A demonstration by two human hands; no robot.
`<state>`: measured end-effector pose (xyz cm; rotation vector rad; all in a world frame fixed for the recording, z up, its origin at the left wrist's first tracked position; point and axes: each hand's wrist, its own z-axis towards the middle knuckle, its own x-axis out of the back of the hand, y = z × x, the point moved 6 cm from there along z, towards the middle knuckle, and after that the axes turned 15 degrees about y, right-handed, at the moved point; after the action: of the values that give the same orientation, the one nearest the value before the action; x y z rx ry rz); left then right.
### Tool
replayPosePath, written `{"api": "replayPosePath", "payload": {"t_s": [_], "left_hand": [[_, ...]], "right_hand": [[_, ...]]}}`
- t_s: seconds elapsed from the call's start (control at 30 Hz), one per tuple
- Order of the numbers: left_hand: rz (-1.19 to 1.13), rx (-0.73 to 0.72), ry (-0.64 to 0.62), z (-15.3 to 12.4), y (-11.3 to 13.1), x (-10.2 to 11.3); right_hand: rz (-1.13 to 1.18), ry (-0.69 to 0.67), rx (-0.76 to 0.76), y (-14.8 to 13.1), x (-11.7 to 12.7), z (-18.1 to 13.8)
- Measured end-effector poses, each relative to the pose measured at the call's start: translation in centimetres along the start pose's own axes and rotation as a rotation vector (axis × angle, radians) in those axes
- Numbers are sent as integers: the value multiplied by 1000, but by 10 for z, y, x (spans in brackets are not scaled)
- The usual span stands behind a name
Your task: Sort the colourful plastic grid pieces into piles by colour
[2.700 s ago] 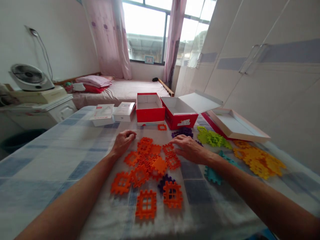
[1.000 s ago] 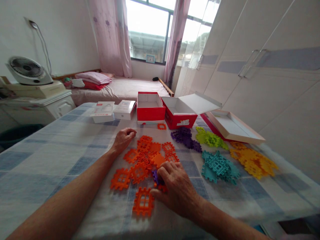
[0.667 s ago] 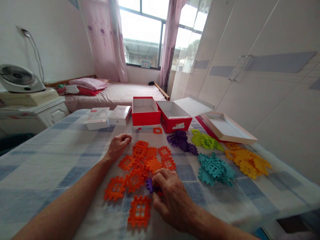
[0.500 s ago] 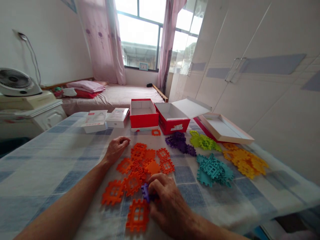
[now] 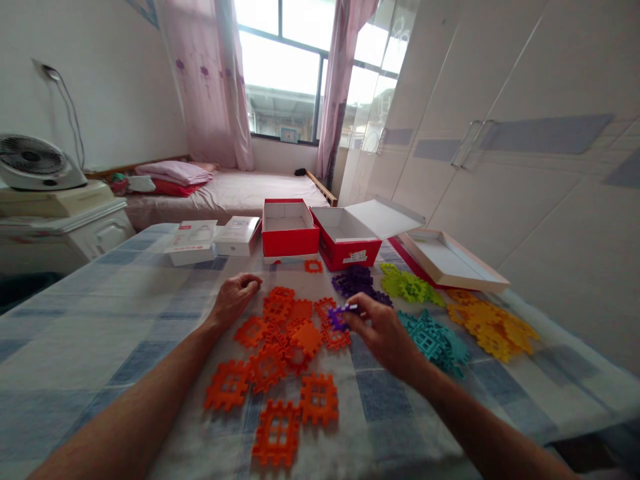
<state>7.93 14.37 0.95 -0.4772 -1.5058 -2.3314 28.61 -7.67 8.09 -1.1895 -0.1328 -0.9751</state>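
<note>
My right hand (image 5: pixel 383 330) pinches a purple interlocking plastic tile (image 5: pixel 339 319) between thumb and fingers, over the right side of the orange tiles (image 5: pixel 277 365). These have notched edges, some with window-like openings, and lie loosely heaped with a few apart at the front. Just behind my right hand is a pile of dark purple tiles (image 5: pixel 354 280). Teal tiles (image 5: pixel 433 340) lie to its right, partly hidden by the hand and wrist. My left hand (image 5: pixel 237 297) rests on the cloth left of the orange heap, fingers curled closed, nothing visible in them.
Lime green tiles (image 5: pixel 411 283) and yellow tiles (image 5: pixel 490 323) lie at the right. Along the back stand an open red box (image 5: pixel 290 241), another red box with its lid raised (image 5: pixel 350 256), a shallow tray-like lid (image 5: pixel 470 277) and two white boxes (image 5: pixel 193 253). A checked cloth (image 5: pixel 95 333) covers the table.
My right hand has lifted the purple tile from the front of the orange heap and carried it away and to the right. An orange tile beneath it now shows. My left hand has stayed put.
</note>
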Motion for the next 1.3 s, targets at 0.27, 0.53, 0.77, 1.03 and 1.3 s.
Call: {"api": "replayPosePath", "payload": {"t_s": [0.27,0.53,0.77,1.03,1.3], "left_hand": [[4,8,-9,1,-2,-1],[-13,24,-5,0,-1,-1],[-14,23,0,0,-2,0],[6,24,-4,0,-2,0],[-6,20,-7,0,-2,0]], "right_hand": [[-347,-25,-8,64,28,99],[-647,-96,76,89,54,72],[-630,-197,69,108,41,49],[-477,-100,58,101,54,58],[-358,-28,-82,109,54,115]]}}
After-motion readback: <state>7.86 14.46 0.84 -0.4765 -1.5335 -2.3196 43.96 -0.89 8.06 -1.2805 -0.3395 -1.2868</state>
